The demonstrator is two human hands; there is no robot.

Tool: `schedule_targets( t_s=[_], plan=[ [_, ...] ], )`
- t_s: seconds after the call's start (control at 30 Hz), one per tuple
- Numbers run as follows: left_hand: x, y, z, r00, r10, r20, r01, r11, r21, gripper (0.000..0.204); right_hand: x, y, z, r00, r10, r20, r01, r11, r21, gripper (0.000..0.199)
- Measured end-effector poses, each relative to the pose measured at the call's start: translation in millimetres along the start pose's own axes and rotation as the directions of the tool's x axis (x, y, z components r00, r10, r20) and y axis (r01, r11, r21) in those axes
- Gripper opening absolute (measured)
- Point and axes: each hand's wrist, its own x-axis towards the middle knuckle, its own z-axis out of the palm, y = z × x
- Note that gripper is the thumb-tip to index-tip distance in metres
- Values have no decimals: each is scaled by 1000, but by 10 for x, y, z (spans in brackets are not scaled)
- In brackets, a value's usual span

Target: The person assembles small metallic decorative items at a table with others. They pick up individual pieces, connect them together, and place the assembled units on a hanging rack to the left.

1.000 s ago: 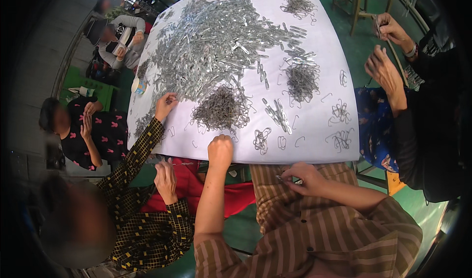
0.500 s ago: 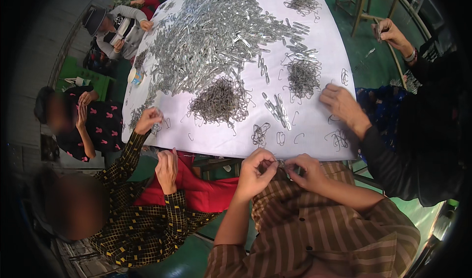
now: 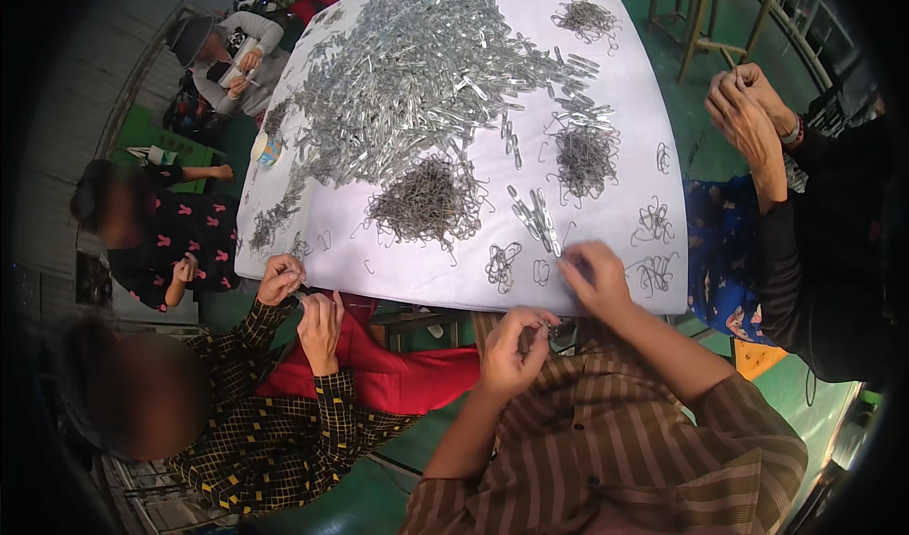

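My left hand (image 3: 514,353) is closed in a pinch just below the table's front edge, over my lap. A small shiny metal piece shows at its fingertips; its exact shape is too small to make out. My right hand (image 3: 595,277) is over the front of the white table, fingers curled down and slightly blurred. Its fingertips are beside a small group of narrow silver metal strips (image 3: 537,221) and a bent wire hook (image 3: 568,236). What lies under those fingers is hidden. Left of it are a cluster of wire hooks (image 3: 502,266) and a small wire pair (image 3: 541,272).
A large heap of silver strips (image 3: 407,80) covers the table's (image 3: 454,284) middle. Dark wire hooks form piles (image 3: 428,200), (image 3: 584,160). A cup (image 3: 265,149) stands at the left edge. Co-workers sit left; another person's hands (image 3: 748,109) are raised at right.
My right hand has left my left hand and moved up onto the table. My left hand stays near the edge. The person at right has drawn a hand back from the table, bringing both hands together.
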Motion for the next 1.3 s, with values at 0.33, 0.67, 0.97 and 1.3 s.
schedule_targets(
  t_s=[0.33, 0.67, 0.97, 1.3],
  plan=[
    [-51, 45, 23, 999, 33, -30, -30, 996, 85, 20, 647, 172, 266, 970, 194, 145, -86, 835, -543, 19],
    [-16, -92, 164, 999, -9, -51, 14, 996, 84, 15, 377, -77, -47, 892, 305, 332, -430, 800, 419, 16],
    [29, -100, 207, 999, -16, -40, 26, 963, 268, 10, 79, -495, -248, 871, 330, 363, -478, 740, 473, 15],
    [370, -211, 7, 984, -136, 118, 99, 956, 275, 8, -223, -559, -363, 962, 190, 196, -244, 921, 305, 16]
  ],
)
